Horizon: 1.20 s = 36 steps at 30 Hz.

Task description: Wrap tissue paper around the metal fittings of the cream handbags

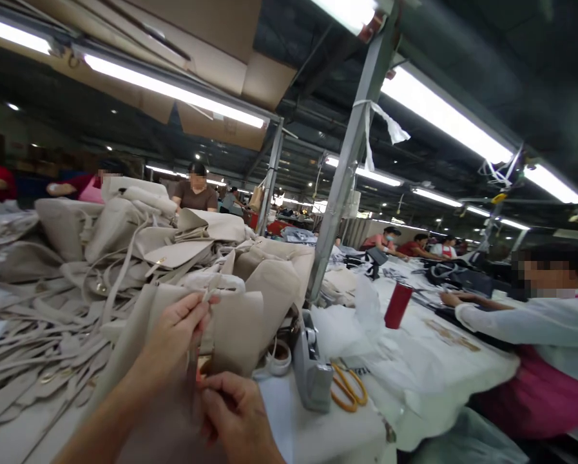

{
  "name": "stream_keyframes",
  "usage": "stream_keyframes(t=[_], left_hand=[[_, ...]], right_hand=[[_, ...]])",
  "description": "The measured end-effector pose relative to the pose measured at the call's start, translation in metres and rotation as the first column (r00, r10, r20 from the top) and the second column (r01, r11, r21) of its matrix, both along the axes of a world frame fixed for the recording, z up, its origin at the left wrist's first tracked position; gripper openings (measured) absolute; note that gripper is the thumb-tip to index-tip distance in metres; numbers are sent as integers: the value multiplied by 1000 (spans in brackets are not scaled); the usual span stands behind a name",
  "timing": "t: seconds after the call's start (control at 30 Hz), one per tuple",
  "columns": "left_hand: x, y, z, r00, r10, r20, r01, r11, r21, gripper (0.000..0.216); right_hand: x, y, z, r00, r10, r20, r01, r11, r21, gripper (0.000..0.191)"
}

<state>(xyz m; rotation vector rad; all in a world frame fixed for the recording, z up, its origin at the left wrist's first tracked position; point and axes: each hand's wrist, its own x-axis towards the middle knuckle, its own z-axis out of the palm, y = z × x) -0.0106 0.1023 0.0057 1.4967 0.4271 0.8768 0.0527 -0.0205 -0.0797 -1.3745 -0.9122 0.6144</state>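
White-covered counter (334, 435); beige smooth-panelled bag (238, 332) at near edge, between both grips. Left hand (177, 325) pinches narrow beige strap (207, 336); right hand (240, 412) at gold metal clasp (204, 362), hold cannot tell. White surface shows nearside of yellow-handled scissors (349, 388).

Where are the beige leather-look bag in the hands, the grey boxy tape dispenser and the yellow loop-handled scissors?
Beige leather-look bag (238, 328): head view, on its upper panel.
Grey boxy tape dispenser (314, 381): head view, on its body.
Yellow loop-handled scissors (350, 390): head view, on a handle.
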Motion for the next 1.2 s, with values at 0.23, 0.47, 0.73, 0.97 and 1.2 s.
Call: stream_keyframes(t=[0.23, 0.47, 0.73, 0.97, 1.2], left_hand=[[5, 27, -2, 997, -75, 3, 75, 997, 23, 34], [3, 56, 3, 992, -81, 92, 87, 994, -63, 26], [-1, 44, -6, 992, -109, 56, 109, 994, 3, 17], [-14, 36, 2, 982, -184, 46, 184, 983, -6, 12], [-12, 35, 0, 973, -212, 96, 216, 976, -39, 11]], right_hand=[[90, -96, -8, 661, -430, 616, 474, 874, 101, 26], [103, -129, -44, 616, -184, 766, 414, 903, -117, 28], [85, -91, -108, 208, 151, 966, 281, 937, -207, 86], [83, -98, -98, 132, 142, 981, 240, 956, -171, 3], [86, -101, -90, 207, 184, 961, 196, 954, -225, 64]])
